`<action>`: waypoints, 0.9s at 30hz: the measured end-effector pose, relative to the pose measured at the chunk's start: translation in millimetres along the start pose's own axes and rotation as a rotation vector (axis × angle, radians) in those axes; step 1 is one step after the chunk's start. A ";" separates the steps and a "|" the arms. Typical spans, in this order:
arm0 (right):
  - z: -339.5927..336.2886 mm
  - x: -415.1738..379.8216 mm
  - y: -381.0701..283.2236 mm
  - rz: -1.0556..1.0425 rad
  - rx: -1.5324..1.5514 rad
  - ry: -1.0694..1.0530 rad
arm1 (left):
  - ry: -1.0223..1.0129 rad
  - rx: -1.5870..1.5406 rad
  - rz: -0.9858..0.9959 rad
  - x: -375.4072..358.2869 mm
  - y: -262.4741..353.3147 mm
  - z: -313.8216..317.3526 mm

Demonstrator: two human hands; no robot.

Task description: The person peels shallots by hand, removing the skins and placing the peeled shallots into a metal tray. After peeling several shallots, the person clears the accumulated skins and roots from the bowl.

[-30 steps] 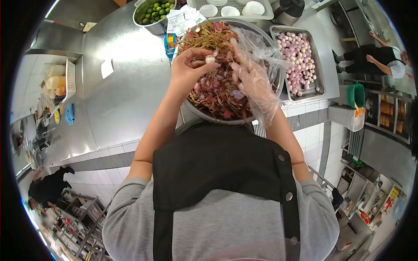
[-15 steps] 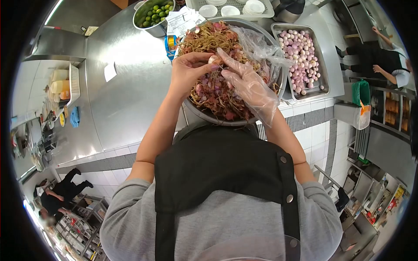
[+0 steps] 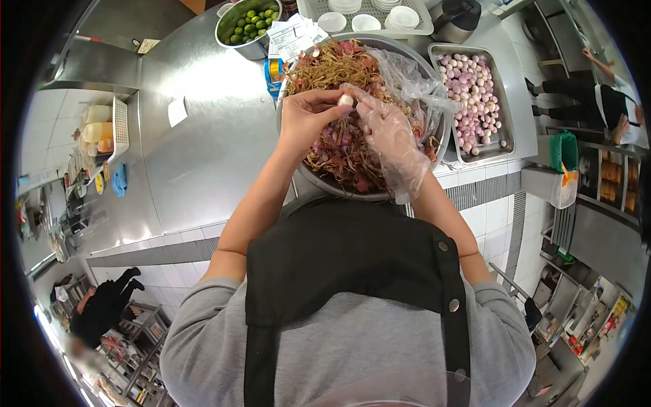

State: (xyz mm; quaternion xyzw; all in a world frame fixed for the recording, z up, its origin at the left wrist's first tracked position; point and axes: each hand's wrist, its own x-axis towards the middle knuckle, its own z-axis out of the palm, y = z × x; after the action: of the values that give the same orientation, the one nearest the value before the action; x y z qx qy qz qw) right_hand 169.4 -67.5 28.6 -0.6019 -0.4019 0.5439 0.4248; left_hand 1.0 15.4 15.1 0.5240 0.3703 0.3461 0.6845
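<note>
A pale, mostly bare shallot (image 3: 346,100) is held above the large metal bowl (image 3: 442,136). My left hand (image 3: 303,122), bare, pinches it between thumb and fingers. Inside a clear plastic glove, my right hand (image 3: 393,136) has its fingers curled, with the fingertips at the shallot's right side. Below both hands, the bowl is heaped with unpeeled shallots, reddish skins (image 3: 336,146) and dry, stringy roots (image 3: 332,68). A crumpled clear plastic bag (image 3: 407,74) lies over the bowl's right part.
Peeled shallots (image 3: 471,102) fill much of a steel tray (image 3: 512,136) right of the bowl. Behind stand a pot of green limes (image 3: 251,27), paper slips (image 3: 295,37), a basket of white dishes (image 3: 424,24) and a jug (image 3: 458,20). Other people appear at both sides.
The shallot between my fingers shows a whiter surface; before, it looked brownish pink. My right hand's fingers have curled in from a more stretched pose. The view has shifted slightly.
</note>
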 end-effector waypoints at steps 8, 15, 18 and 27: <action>-0.6 -9.6 -16.6 0.192 0.302 0.242 | -0.076 -0.165 -0.006 2.5 -4.4 -11.9; -4.8 -18.7 -1.0 0.114 -0.195 0.055 | -0.113 -0.074 -0.117 -2.0 1.5 -25.4; 5.3 -22.1 -6.5 0.127 -0.154 0.076 | -0.097 0.013 -0.080 -6.0 2.3 -26.5; 9.8 -22.3 -12.1 -0.045 0.033 -0.208 | -0.082 -0.029 -0.040 -7.9 -6.1 -25.6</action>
State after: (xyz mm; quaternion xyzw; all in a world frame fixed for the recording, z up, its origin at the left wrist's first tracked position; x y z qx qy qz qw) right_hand 157.5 -84.1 46.5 -0.5260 -0.4484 0.6001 0.4027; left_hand -24.6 19.2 5.7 0.5204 0.3472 0.3158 0.7134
